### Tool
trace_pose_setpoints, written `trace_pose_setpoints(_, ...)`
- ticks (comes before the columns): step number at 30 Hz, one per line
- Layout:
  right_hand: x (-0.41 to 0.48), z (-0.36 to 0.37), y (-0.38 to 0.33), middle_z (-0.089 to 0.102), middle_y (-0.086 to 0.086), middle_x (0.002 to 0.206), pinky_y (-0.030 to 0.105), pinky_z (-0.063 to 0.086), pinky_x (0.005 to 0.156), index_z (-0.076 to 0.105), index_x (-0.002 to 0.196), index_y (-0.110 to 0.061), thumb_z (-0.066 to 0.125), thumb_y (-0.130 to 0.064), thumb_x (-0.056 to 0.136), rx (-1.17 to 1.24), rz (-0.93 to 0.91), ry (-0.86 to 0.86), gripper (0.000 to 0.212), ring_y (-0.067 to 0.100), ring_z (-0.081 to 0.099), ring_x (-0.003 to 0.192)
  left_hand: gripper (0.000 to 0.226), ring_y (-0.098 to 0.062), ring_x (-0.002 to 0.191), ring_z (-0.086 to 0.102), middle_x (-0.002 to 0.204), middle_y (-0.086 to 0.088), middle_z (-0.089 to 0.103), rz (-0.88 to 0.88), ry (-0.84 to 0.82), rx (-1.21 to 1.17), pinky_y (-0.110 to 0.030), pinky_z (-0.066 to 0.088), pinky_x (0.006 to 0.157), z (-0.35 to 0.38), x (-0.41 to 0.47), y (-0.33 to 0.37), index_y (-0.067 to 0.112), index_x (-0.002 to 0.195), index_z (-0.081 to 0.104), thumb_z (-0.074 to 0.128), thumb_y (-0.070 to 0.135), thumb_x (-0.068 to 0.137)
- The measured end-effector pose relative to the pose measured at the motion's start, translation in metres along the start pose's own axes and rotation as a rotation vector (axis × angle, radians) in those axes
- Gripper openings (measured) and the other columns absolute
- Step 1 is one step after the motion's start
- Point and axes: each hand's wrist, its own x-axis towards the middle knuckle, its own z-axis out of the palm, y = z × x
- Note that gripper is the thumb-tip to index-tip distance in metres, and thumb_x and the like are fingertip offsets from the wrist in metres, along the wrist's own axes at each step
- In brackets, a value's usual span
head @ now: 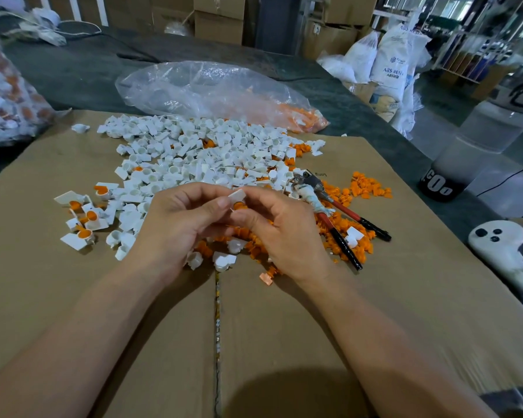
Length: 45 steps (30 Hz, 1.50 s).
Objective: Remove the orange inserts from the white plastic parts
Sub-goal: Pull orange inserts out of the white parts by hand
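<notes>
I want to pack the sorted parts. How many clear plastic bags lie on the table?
2. The far bag lies behind the white pile, with orange inserts in its right end. The left bag is at the picture's left edge, partly cut off. More may be hidden.

On the cardboard sheet (103, 297) before me, my left hand (175, 224) and right hand (284, 233) meet near the middle, pinching one plastic part (237, 197) between them. Behind them spreads the pile of parts (194, 152). Left of my left hand lie a few parts with inserts in them (82, 218). To my right the pliers (338, 212) lie on scattered loose inserts (369, 185). A bag (212, 89) lies behind the pile at the sheet's far edge, and a second bag (9, 95) sits far left.
</notes>
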Motion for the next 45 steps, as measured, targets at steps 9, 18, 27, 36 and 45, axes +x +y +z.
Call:
trace_pose_setpoints(9,0.000,-0.007,0.002,0.065,0.007,0.111,0.021,0.045,0.088,0.060,0.120,-0.006,0.063,-0.012,0.085,-0.051,0.005,-0.092,0.036,0.008,0.057,0.102,0.008,-0.008,0.052,0.062,0.058,0.000,0.066,0.101,0.041,0.253,-0.017,0.051,0.050,-0.001,0.000,-0.005,0.014,0.066,0.066,0.070,0.021,0.066)
trace_pose_setpoints(18,0.001,-0.008,0.006,0.061,-0.012,0.086,0.017,0.050,0.073,0.045,0.091,-0.040,0.072,-0.020,0.077,0.120,0.130,-0.138,0.037,-0.001,0.061,0.083,0.009,-0.009,0.045,0.062,0.051,-0.002,0.063,0.060,-0.001,0.289,-0.016,0.049,0.045,-0.001,0.001,-0.002,0.008,0.069,0.062,0.069,0.003,0.072)
trace_pose_setpoints(27,-0.004,-0.002,0.002,0.067,-0.002,0.081,0.030,0.058,0.071,0.064,0.101,-0.015,0.069,0.003,0.074,0.285,-0.025,0.025,0.033,0.012,0.068,0.069,0.017,-0.016,0.046,0.062,0.054,-0.009,0.064,-0.069,-0.025,0.041,-0.019,0.051,0.046,-0.001,0.002,0.004,0.000,0.069,0.060,0.067,0.011,0.058)
trace_pose_setpoints(36,-0.002,-0.001,0.007,0.065,0.003,0.093,0.024,0.056,0.069,0.054,0.110,0.001,0.065,0.013,0.072,0.344,-0.007,0.018,0.041,0.010,0.066,0.066,0.012,-0.017,0.046,0.062,0.053,-0.012,0.064,-0.107,0.003,0.057,-0.019,0.050,0.045,-0.001,0.002,0.005,0.001,0.066,0.060,0.070,0.004,0.059)
trace_pose_setpoints(45,-0.003,-0.002,0.004,0.066,0.002,0.086,0.026,0.056,0.074,0.058,0.110,-0.014,0.068,0.006,0.074,0.266,-0.023,-0.032,0.042,0.011,0.068,0.073,0.013,-0.018,0.047,0.063,0.054,-0.012,0.064,-0.115,0.007,0.092,-0.020,0.050,0.044,-0.002,0.003,0.005,0.003,0.062,0.062,0.065,-0.006,0.072)
